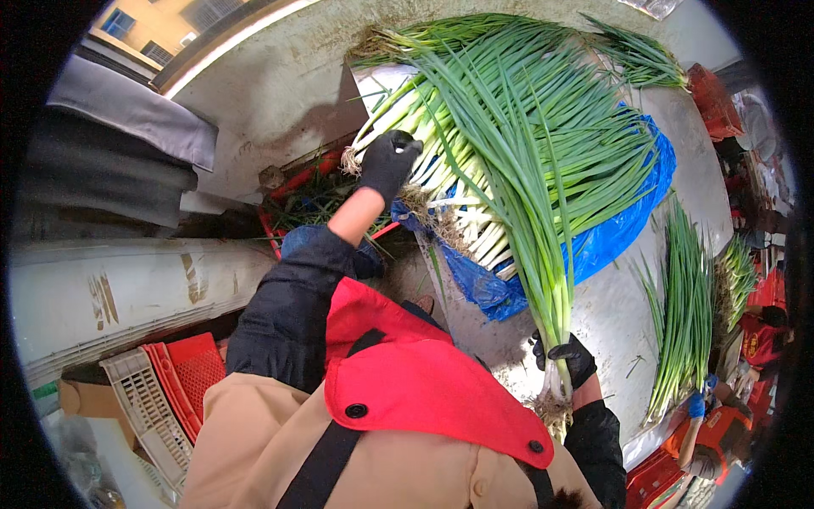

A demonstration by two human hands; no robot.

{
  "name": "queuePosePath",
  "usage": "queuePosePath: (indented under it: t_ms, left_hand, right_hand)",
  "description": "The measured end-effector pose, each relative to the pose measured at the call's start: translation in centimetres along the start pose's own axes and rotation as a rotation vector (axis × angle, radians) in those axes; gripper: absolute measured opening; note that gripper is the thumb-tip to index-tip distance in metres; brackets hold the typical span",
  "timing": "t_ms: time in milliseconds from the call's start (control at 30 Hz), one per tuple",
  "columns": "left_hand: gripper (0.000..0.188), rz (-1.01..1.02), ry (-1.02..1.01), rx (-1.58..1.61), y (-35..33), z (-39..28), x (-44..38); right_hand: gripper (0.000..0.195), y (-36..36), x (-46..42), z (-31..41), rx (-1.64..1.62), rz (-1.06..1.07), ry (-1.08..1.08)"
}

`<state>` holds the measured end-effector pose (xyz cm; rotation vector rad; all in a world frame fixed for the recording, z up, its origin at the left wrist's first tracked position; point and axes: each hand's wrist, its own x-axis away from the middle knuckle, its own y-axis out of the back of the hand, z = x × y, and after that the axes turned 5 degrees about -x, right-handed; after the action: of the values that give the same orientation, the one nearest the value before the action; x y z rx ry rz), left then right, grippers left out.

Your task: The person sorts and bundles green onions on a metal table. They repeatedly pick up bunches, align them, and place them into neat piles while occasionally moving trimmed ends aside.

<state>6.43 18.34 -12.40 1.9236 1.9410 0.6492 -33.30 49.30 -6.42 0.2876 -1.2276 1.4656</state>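
My right hand (572, 359), in a black glove, grips a bunch of spring onions (544, 273) low on its white stems. The bunch's roots hang below the hand, and its long green leaves reach up across a large pile of spring onions (598, 140). That pile lies on a blue plastic sheet (604, 248), white stems towards me. My left hand (389, 164), also gloved in black, is curled at the root end of the pile, against the pale stems. Whether it holds a stem is hidden by its fingers.
The pile rests on a pale table (617, 312). More spring onions (683, 318) lie at the right, near a co-worker's blue-gloved hand (697, 404). A red crate (270, 232) with leaf scraps stands below my left hand. Plastic crates (149, 394) lean at the lower left.
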Motion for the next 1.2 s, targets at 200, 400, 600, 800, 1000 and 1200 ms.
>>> queuePosePath:
  t_ms: [200, 400, 600, 800, 1000, 1200]
  left_hand:
    - [0.027, 0.071, -0.733, -0.327, -6.8, -5.2, 9.4]
    - [0.016, 0.228, -0.89, -0.73, -8.8, -7.1, 8.4]
    - [0.01, 0.411, -1.092, -0.91, -1.2, -6.9, 6.8]
    - [0.019, 0.615, -0.971, -0.749, 1.9, -4.2, 7.7]
    - [0.03, 0.442, -0.522, -0.376, 3.2, -0.2, 5.6]
    - [0.019, -0.193, -0.382, -0.962, 15.8, 0.1, 0.4]
  right_hand:
    - [0.05, -1.1, 0.1, -0.1, 0.078, -0.093, 0.032]
    - [0.043, 0.5, 0.7, 0.4, 0.291, -0.155, 0.024]
    - [0.065, 9.6, 2.4, 1.2, 1.133, -0.389, 0.26]
    - [0.063, 11.5, 0.7, 1.4, 1.275, -0.502, 0.397]
    - [0.068, 12.5, -1.3, -0.3, 1.324, -0.543, 0.41]
    - [0.07, 12.6, -0.9, -0.1, 1.317, -0.529, 0.406]
